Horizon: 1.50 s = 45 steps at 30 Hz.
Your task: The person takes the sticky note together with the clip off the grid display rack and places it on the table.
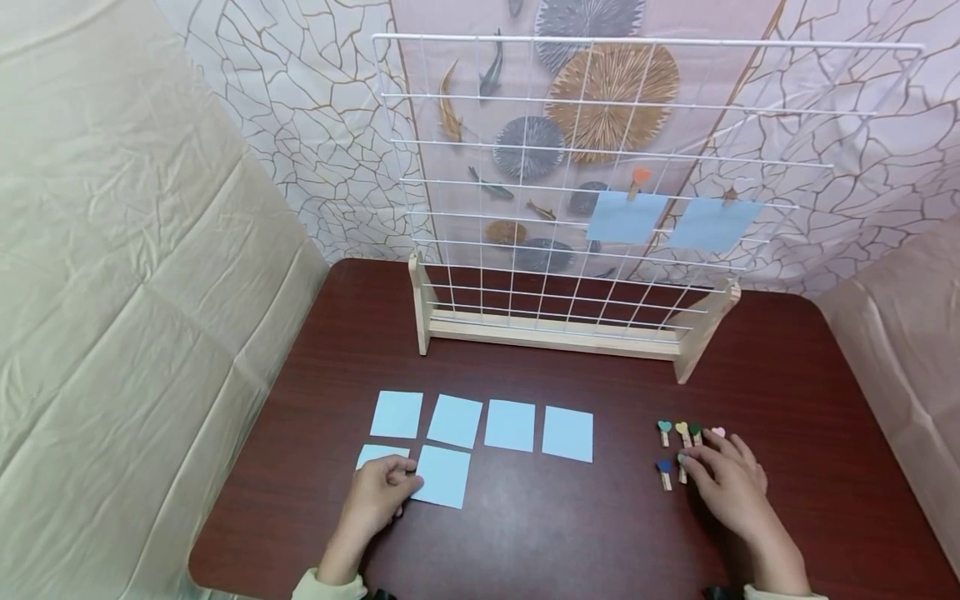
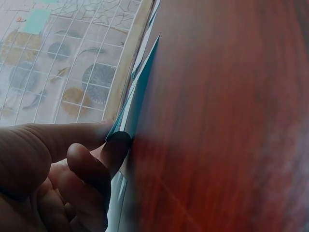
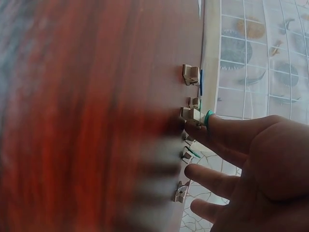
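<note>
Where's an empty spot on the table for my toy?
There's bare dark red table between the light-blue paper squares and the heart-topped wooden clothespins, and from the right hand across to the table's right edge. It's crowded around the left hand, among the paper squares, and under the right hand, among the clothespins.

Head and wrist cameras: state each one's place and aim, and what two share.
Head: worn on the head, facing forward and down over the dark red wood-grain table; left hand, right hand and forearms show.
Left wrist: worn there, facing the left hand pinching a square light-blue paper.
Right wrist: worn there, facing the right hand pinching a green-heart wooden clothespin.
Both wrist views share the white wire-grid rack.
</note>
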### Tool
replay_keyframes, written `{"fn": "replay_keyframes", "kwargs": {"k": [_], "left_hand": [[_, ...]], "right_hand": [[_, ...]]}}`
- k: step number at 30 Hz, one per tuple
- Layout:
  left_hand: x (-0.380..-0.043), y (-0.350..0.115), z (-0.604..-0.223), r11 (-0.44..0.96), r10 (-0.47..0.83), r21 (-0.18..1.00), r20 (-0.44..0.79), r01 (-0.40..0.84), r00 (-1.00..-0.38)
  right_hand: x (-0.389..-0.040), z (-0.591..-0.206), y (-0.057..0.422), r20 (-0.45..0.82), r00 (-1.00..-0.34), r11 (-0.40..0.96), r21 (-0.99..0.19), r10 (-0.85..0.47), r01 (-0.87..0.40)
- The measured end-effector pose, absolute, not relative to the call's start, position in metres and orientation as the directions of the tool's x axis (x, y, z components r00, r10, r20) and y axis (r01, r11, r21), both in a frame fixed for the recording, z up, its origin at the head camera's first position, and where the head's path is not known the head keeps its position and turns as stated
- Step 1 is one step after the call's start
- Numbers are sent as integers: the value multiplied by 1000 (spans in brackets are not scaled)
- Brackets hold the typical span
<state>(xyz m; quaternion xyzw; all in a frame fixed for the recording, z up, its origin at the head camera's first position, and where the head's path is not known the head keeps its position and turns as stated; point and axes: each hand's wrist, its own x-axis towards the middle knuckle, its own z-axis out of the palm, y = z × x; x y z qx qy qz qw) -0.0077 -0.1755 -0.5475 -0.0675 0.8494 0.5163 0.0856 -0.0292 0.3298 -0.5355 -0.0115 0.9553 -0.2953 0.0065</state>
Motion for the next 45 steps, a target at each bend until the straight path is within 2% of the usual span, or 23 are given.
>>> {"fn": "replay_keyframes", "kwargs": {"k": [18, 28, 32, 37, 45], "left_hand": [[-2, -168, -531, 605, -50, 779, -170, -166, -984], [-1, -165, -524, 688, -47, 716, -122, -121, -991], [0, -161, -525, 722, 29, 691, -92, -43, -995], [3, -157, -530, 738, 166, 674, -119, 43, -979], [5, -156, -532, 753, 176, 654, -105, 65, -979]], "right_hand": [[-26, -536, 329, 4, -1000, 813, -582, -22, -20], [-24, -536, 329, 60, -998, 807, -588, -22, -53], [-23, -536, 329, 69, -997, 806, -589, -21, -58], [-23, -535, 329, 73, -997, 804, -592, -19, -59], [-22, -535, 329, 75, -997, 804, -592, -13, -55]]}}
